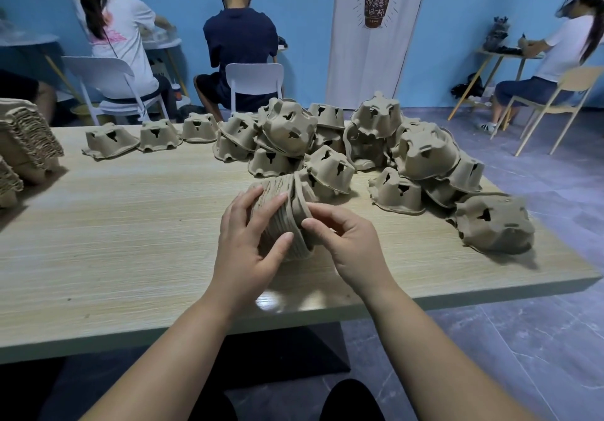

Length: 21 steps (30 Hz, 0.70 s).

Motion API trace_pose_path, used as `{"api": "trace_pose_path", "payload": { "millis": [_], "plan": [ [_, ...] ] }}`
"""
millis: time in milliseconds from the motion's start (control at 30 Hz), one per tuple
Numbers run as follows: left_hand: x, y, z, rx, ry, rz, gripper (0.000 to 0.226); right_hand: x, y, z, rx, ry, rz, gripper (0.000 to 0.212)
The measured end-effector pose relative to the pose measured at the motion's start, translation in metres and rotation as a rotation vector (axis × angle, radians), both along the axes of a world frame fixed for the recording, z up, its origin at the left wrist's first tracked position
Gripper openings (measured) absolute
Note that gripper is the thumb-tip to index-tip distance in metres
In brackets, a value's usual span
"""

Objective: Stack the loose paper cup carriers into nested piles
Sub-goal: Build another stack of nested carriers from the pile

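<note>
because the nested pile is laid on its side near the middle of the counter, its stacked rims are turned toward the camera, where they can be squared and pressed home. the pile is clasped by the left grip, fingers curled over the top and thumb against the near face, apparently so that the pieces are kept from spreading. the rim of the end carrier, on the pile's 3 o'clock side, is pinched by the right grip between thumb and fingertips, seemingly so that it can be seated in line. the loose heap is left at 1 o'clock, just behind the pile, so that each next piece can be drawn without a stretch. a row of single carriers is set out at 11 o'clock, domes upward, and finished piles are kept well apart at 9 o'clock, presumably so that done work is not mixed with undone. much of the task is judged to remain.
</note>
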<state>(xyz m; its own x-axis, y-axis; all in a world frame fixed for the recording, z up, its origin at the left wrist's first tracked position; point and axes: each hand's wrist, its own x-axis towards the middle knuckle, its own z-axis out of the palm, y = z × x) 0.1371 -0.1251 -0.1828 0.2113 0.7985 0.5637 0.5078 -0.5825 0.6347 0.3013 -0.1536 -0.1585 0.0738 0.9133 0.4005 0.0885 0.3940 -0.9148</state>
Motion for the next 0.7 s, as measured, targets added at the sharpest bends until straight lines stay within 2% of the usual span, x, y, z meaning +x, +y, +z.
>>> {"api": "trace_pose_path", "payload": {
  "millis": [67, 300, 467, 700],
  "plan": [
    [-0.001, 0.000, 0.000, 0.002, 0.003, -0.004, 0.052, 0.001, 0.000, -0.006, -0.046, 0.009, 0.032, 0.021],
    [0.001, -0.002, 0.003, -0.023, 0.014, -0.004, 0.052, 0.005, -0.001, -0.008, -0.056, -0.155, 0.102, 0.026],
    [0.002, 0.002, 0.007, -0.005, -0.010, -0.005, 0.049, -0.001, 0.005, -0.005, -0.126, -0.147, 0.194, 0.024],
    [0.004, 0.010, 0.006, 0.069, 0.019, -0.015, 0.043, 0.010, 0.007, -0.005, -0.153, -0.067, 0.201, 0.023]
  ]
}}
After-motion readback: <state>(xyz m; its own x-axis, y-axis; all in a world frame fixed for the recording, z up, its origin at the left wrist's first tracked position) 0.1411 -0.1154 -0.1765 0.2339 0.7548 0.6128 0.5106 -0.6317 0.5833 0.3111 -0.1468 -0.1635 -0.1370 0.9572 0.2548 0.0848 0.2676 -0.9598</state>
